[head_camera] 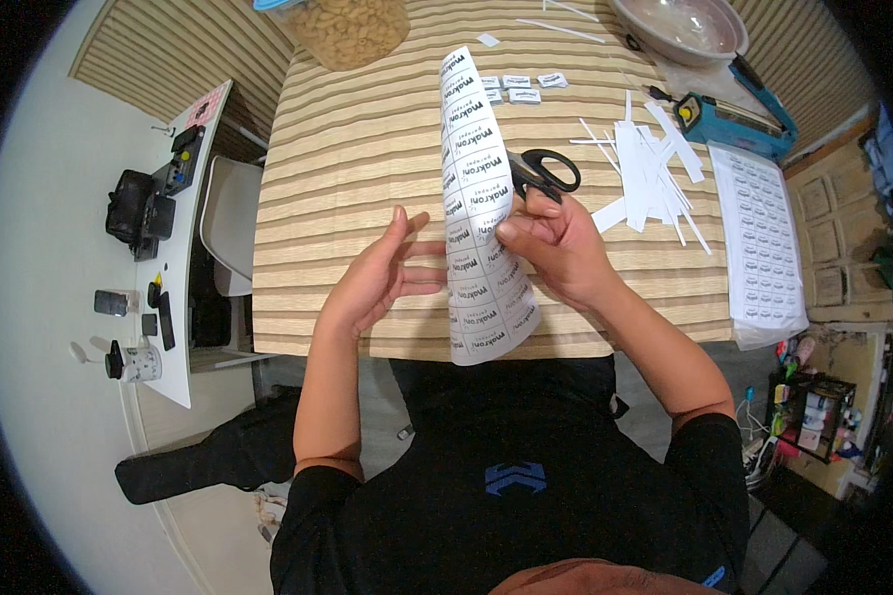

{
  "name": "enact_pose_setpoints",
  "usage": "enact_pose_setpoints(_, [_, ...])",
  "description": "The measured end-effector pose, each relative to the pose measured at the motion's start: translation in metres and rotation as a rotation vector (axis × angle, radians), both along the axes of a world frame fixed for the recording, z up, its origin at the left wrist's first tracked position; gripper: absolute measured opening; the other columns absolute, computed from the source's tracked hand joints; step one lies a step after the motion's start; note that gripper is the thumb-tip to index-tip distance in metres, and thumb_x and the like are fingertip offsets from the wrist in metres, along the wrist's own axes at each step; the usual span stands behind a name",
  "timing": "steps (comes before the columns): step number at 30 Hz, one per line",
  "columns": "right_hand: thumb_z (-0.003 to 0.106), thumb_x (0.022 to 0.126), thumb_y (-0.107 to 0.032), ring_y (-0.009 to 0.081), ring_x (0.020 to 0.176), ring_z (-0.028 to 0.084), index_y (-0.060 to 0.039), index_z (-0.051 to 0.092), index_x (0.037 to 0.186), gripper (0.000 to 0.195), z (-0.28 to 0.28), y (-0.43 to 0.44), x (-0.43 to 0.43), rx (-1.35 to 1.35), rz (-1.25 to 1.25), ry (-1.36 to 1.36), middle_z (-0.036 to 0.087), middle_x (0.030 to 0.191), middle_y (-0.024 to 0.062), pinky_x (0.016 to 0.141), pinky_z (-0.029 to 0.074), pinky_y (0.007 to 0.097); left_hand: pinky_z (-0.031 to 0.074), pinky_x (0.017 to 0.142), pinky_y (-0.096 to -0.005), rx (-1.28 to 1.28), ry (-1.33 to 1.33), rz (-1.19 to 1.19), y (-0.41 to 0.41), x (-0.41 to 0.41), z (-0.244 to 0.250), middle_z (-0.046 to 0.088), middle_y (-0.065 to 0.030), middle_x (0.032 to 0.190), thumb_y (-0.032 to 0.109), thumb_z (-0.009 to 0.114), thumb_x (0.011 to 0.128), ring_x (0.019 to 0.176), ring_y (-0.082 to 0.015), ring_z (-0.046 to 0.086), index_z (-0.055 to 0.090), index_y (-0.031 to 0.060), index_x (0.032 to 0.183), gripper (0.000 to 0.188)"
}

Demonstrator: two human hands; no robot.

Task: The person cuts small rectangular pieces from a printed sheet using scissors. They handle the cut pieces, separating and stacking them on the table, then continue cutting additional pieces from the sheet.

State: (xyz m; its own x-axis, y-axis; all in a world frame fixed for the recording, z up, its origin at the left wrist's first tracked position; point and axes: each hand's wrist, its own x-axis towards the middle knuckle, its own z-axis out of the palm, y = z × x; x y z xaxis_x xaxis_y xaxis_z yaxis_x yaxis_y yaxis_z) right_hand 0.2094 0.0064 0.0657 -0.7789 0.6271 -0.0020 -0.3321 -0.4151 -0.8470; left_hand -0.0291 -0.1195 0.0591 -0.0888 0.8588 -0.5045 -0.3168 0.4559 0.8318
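Note:
My right hand (pixel 565 249) pinches a curled sheet of printed labels (pixel 480 223) between thumb and fingers, near the sheet's right edge. Black-handled scissors (pixel 545 171) stick out above that hand, their blades partly hidden behind the sheet. To the left of the sheet, my left hand (pixel 387 275) has its fingers spread; the fingertips reach the sheet's left edge, and whether they touch it I cannot tell. Small stacks of cut labels (pixel 524 96) lie beyond the sheet. White paper strips (pixel 644 175) are heaped to the right of them.
More printed label sheets (pixel 763 245) lie at the table's right edge. A blue bag sealer (pixel 744 123) stands behind them, near a round basin (pixel 681 30). A plastic tub of dry macaroni (pixel 350 30) stands at the far left. A white chair (pixel 227 216) is beside the table.

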Motion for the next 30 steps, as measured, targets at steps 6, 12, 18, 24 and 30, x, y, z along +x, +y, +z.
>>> enact_pose_setpoints(6, [0.073, 0.103, -0.001, 0.0050, 0.099, 0.066, -0.0166, 0.036, 0.090, 0.042, -0.003, 0.006, 0.005, -0.009, 0.034, 0.071, 0.065, 0.097, -0.0015, 0.084, 0.055, 0.0238, 0.059, 0.102, -0.0421, 0.084, -0.340, -0.019, 0.008, 0.004, 0.002, 0.067, -0.0252, 0.137, 0.056, 0.040, 0.116, 0.119, -0.0320, 0.073, 0.030, -0.0047, 0.167, 0.080])
enact_pose_setpoints(12, [0.073, 0.102, -0.001, 0.0065, 0.098, 0.067, -0.0163, 0.037, 0.092, 0.041, -0.008, 0.007, 0.011, 0.009, -0.012, 0.097, 0.065, 0.097, -0.0007, 0.085, 0.055, 0.0246, 0.051, 0.112, -0.0484, 0.155, -0.179, -0.143, 0.020, -0.004, -0.007, 0.055, -0.0253, 0.155, 0.053, 0.041, 0.117, 0.140, -0.0311, 0.058, 0.032, -0.0001, 0.168, 0.074])
enact_pose_setpoints(18, [0.070, 0.100, 0.007, 0.0063, 0.100, 0.063, -0.0183, 0.038, 0.094, 0.042, 0.003, 0.008, 0.014, -0.082, -0.033, 0.185, 0.064, 0.101, 0.0004, 0.088, 0.052, 0.0253, 0.036, 0.125, -0.0545, 0.095, -0.669, -0.148, 0.029, 0.015, -0.011, 0.047, -0.0249, 0.164, 0.063, 0.039, 0.114, 0.151, -0.0357, 0.047, 0.028, -0.0005, 0.169, 0.085])
enact_pose_setpoints(24, [0.071, 0.104, -0.007, 0.0085, 0.103, 0.064, -0.0141, 0.046, 0.097, 0.028, -0.004, 0.017, 0.029, 0.070, -0.018, 0.072, 0.060, 0.098, -0.0016, 0.090, 0.052, 0.0271, 0.052, 0.115, -0.0463, 0.329, -0.398, 0.005, 0.036, 0.015, -0.007, 0.056, -0.0236, 0.157, 0.033, 0.057, 0.113, 0.139, -0.0299, 0.061, 0.036, -0.0012, 0.162, 0.063])
enact_pose_setpoints(30, [0.037, 0.116, -0.056, 0.0134, 0.097, 0.063, 0.0004, 0.065, 0.125, 0.063, -0.021, 0.024, 0.047, 0.110, 0.021, -0.110, 0.056, 0.092, -0.0026, 0.083, 0.048, 0.0293, 0.060, 0.102, -0.0351, 0.329, 0.182, 0.066, 0.040, -0.044, 0.007, 0.073, -0.0186, 0.133, 0.004, 0.079, 0.098, 0.121, -0.0212, 0.071, 0.045, -0.0035, 0.156, 0.068])
